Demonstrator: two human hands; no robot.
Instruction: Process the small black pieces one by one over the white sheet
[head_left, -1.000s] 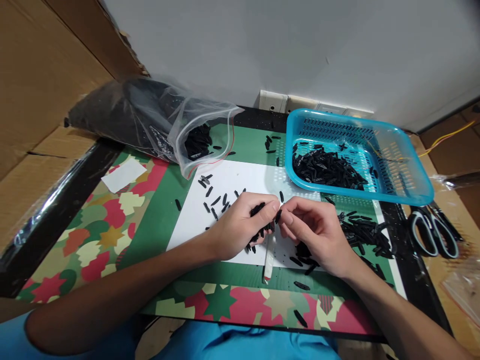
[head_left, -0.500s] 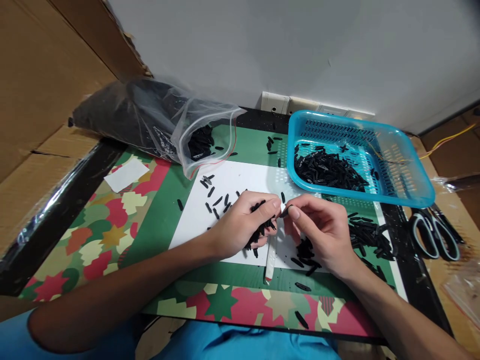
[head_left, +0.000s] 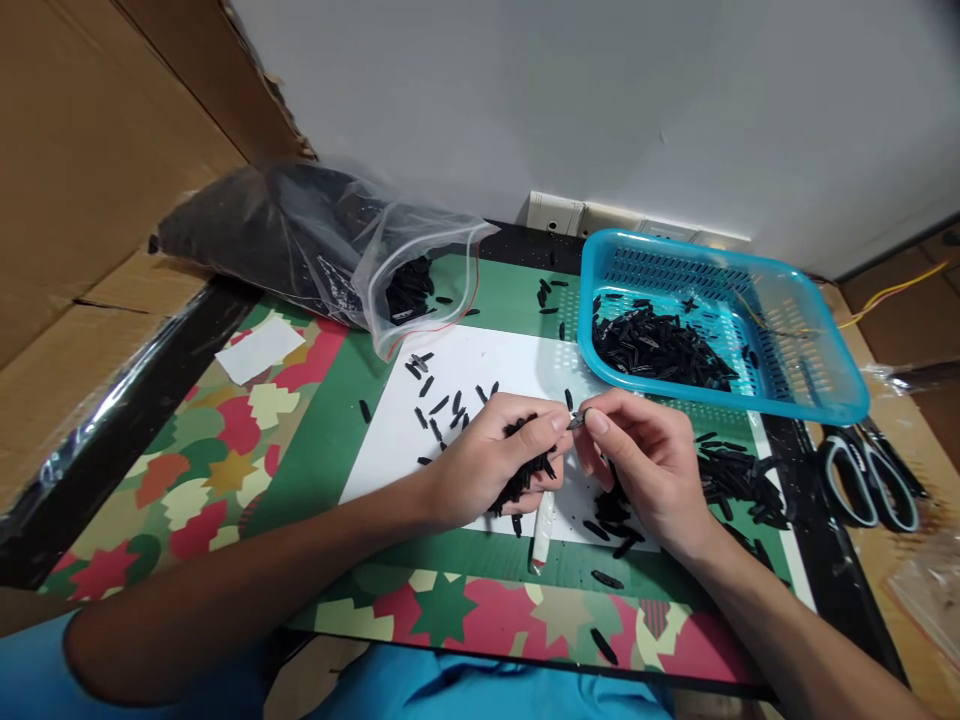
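Observation:
My left hand (head_left: 510, 455) is closed around a bunch of small black elongated pieces (head_left: 525, 470); several stick out between thumb and fingers. Close beside it, my right hand (head_left: 649, 445) pinches one small dark piece (head_left: 577, 420) between thumb and forefinger, its other end by my left thumb tip. Whether both hands grip that piece I cannot tell. Below the hands a white sheet of paper (head_left: 375, 450) carries loose black pieces (head_left: 437, 405). A narrow white strip (head_left: 542, 530) lies under my left hand. More black pieces (head_left: 739, 480) are heaped right of my right hand.
A blue plastic basket (head_left: 840, 390) with many black pieces stands at the back right. At the back left lies a clear zip bag (head_left: 300, 240) full of black pieces, its mouth open. Scissors (head_left: 870, 480) are at the right edge, and a white paper scrap (head_left: 259, 350) at the left.
The small piece between the hands has turned, now showing a lighter, greyish face. Both hands stay close together in nearly the same place. The whole view has shifted slightly.

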